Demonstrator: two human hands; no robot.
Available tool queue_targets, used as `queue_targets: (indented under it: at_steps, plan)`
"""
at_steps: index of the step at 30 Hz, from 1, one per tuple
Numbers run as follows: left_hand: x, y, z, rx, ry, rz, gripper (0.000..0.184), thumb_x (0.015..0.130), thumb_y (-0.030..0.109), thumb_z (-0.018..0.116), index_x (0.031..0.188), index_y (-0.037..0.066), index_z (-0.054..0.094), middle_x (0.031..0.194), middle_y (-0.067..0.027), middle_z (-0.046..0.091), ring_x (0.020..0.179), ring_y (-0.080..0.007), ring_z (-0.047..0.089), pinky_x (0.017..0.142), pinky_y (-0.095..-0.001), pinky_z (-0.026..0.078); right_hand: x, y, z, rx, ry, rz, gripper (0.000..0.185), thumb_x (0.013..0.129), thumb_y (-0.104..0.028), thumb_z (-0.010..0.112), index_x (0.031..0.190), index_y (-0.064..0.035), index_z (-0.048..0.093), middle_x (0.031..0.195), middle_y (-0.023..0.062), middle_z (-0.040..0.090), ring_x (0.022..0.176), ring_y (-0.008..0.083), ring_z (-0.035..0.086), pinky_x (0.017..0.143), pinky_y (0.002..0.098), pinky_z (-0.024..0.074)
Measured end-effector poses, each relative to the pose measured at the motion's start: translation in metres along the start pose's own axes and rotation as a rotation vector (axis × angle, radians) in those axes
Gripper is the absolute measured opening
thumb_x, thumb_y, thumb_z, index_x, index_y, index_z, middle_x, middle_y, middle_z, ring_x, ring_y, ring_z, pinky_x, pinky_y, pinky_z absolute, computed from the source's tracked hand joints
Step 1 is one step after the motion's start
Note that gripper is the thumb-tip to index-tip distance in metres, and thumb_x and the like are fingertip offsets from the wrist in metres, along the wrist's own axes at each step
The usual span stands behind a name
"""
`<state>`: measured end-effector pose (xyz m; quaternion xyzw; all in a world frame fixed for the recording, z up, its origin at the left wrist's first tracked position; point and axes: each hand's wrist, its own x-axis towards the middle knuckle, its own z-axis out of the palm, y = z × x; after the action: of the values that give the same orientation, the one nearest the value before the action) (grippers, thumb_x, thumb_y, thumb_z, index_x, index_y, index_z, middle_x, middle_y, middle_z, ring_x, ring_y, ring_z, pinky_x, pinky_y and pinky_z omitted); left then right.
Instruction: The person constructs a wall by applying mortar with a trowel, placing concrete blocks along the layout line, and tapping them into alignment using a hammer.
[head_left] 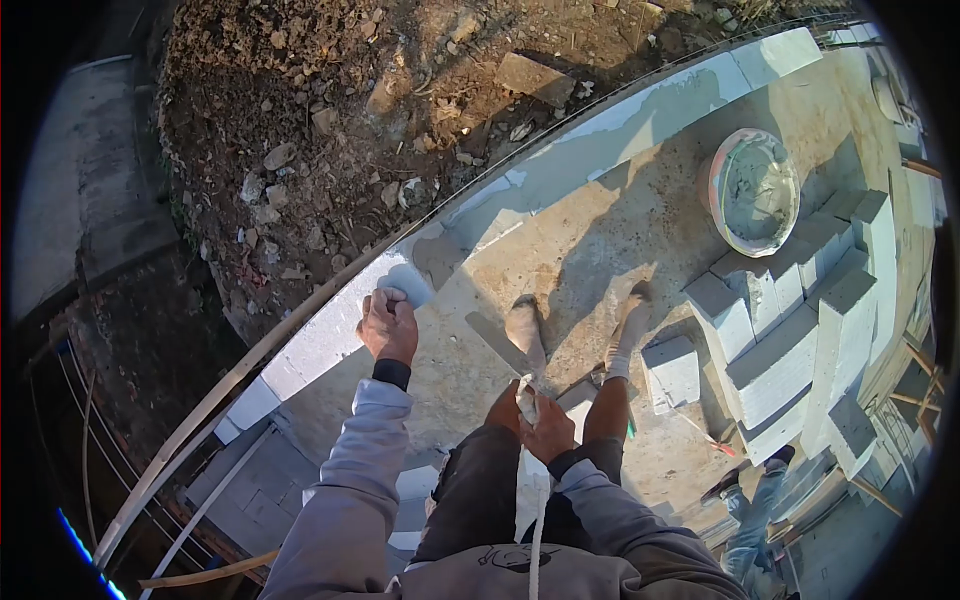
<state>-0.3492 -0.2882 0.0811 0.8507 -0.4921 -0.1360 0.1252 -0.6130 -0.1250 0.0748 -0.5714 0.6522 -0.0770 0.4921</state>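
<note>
My left hand (388, 326) is at the low wall of white blocks (312, 345), its fingers curled down at the top face. Whatever they hold, if anything, is hidden, and a bluish-grey patch lies just past the fingertips. In front of my thighs my right hand (548, 428) is closed around a whitish handle (525, 396) that looks wrapped. A flat grey blade-like shape (492, 338) lies beyond that handle; I cannot tell whether they are joined. Grey mortar (590, 165) covers part of the wall top farther along. A white cord (538, 540) hangs before my chest.
A round bucket of mortar (755, 192) stands on the concrete floor, beside stacked white blocks (775, 370). A single block (672, 374) and a red-tipped tool (718, 444) lie near my feet. Another person's legs (745, 525) show at lower right. Rubble (330, 130) lies outside the wall.
</note>
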Motion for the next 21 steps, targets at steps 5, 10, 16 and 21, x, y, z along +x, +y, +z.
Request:
queue_targets:
  at_steps: [5,10,16,21]
  plan:
    - [-0.003,-0.001,0.000,-0.062,-0.028,-0.032,0.009,0.077,0.011,0.054,0.084,0.009,0.060,0.084,-0.0083,0.062,0.081,-0.0278,0.060,0.074,-0.0385,0.047,0.037,0.048,-0.071,0.019,0.202,0.202,0.038,0.073,-0.027,0.070,0.098,-0.0042,0.054,0.083,0.0204,0.061,0.080,0.0396,0.061,0.069,0.0461,0.0482]
    - [-0.014,0.011,-0.002,-0.076,-0.041,-0.146,0.017,0.079,0.015,0.057,0.093,0.006,0.061,0.094,-0.0096,0.062,0.090,-0.0271,0.060,0.079,-0.0387,0.047,0.104,0.101,-0.175,-0.042,0.525,0.227,0.044,0.073,-0.028,0.070,0.100,0.0032,0.055,0.086,0.0239,0.063,0.083,0.0413,0.061,0.071,0.0440,0.0486]
    - [-0.067,0.062,0.019,0.361,0.018,-0.205,0.046,0.081,0.024,0.061,0.122,0.008,0.049,0.118,-0.0123,0.053,0.116,-0.0292,0.048,0.097,-0.0434,0.036,0.188,0.177,-0.271,0.105,0.676,0.326,0.045,0.071,-0.027,0.072,0.097,0.0079,0.061,0.079,0.0198,0.066,0.070,0.0288,0.064,0.067,0.0379,0.0482]
    - [-0.109,0.082,0.071,0.129,-0.252,-0.083,0.045,0.082,0.020,0.061,0.121,0.002,0.050,0.118,-0.0155,0.054,0.116,-0.0325,0.046,0.096,-0.0392,0.037,0.221,0.199,-0.318,0.747,0.697,0.542,0.040,0.073,-0.032,0.070,0.079,0.0068,0.063,0.076,0.0202,0.066,0.076,0.0306,0.066,0.070,0.0393,0.0499]
